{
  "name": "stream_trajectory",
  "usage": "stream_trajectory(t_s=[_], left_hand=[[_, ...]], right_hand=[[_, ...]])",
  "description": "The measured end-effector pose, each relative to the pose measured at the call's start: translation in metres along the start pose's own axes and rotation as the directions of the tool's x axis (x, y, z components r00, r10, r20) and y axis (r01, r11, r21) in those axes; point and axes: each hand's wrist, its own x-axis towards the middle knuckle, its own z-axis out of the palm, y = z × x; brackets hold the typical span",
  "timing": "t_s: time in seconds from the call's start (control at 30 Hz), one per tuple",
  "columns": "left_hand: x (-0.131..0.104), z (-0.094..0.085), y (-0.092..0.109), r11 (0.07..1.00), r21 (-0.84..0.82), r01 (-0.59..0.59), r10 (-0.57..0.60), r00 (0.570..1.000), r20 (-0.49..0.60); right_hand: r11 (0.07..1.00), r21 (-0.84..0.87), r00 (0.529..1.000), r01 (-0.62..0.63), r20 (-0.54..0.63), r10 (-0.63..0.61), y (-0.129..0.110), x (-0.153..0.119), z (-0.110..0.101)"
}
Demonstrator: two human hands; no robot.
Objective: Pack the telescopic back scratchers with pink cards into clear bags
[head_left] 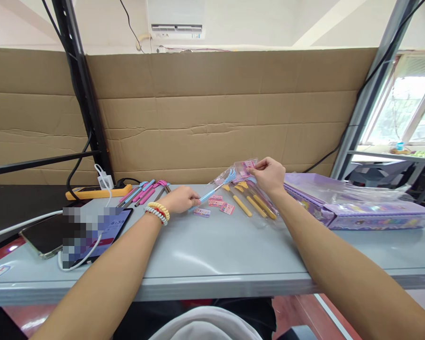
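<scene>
My left hand (180,200) is closed on the handle end of a blue back scratcher (208,194) with a claw-shaped head, which points up to the right. My right hand (270,174) pinches a clear plastic bag (241,172) with a pink label in it, close to the scratcher's head. Whether the head is inside the bag or behind it I cannot tell. Several yellow back scratchers (257,206) lie below my right hand, some on or in clear plastic. Small pink printed cards (227,208) and a purple one (201,213) rest between my hands.
At the right stands a purple printed box (380,218) with clear plastic bags (361,191) on top. Pink and blue back scratchers (141,192) lie beyond my left hand. Two phones, a white cable (98,243) and a yellow power strip (102,192) are at the left; cardboard (216,113) closes the back.
</scene>
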Motion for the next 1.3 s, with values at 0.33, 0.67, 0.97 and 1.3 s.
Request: stream_trajectory(t_s=[0.33, 0.67, 0.97, 1.3], left_hand=[[0.0, -0.002, -0.002, 0.999, 0.0, 0.042, -0.042, 0.999, 0.019], [-0.001, -0.004, 0.003, 0.994, -0.104, 0.017, -0.013, 0.999, 0.04], [0.0, -0.004, 0.004, 0.992, -0.129, -0.003, 0.012, 0.998, 0.064], [-0.002, -0.004, 0.007, 0.98, -0.195, -0.029, 0.046, 0.995, 0.084]], right_hand=[[0.984, 0.002, 0.977, 0.18, 0.114, -0.179, 0.005, -0.001, 0.006], [0.976, -0.055, 0.971, 0.209, -0.111, -0.214, 0.008, -0.002, 0.008], [0.968, -0.14, 0.956, 0.206, -0.18, -0.23, 0.011, 0.002, 0.008], [0.978, -0.079, 0.949, 0.196, -0.236, -0.209, 0.009, 0.004, 0.006]])
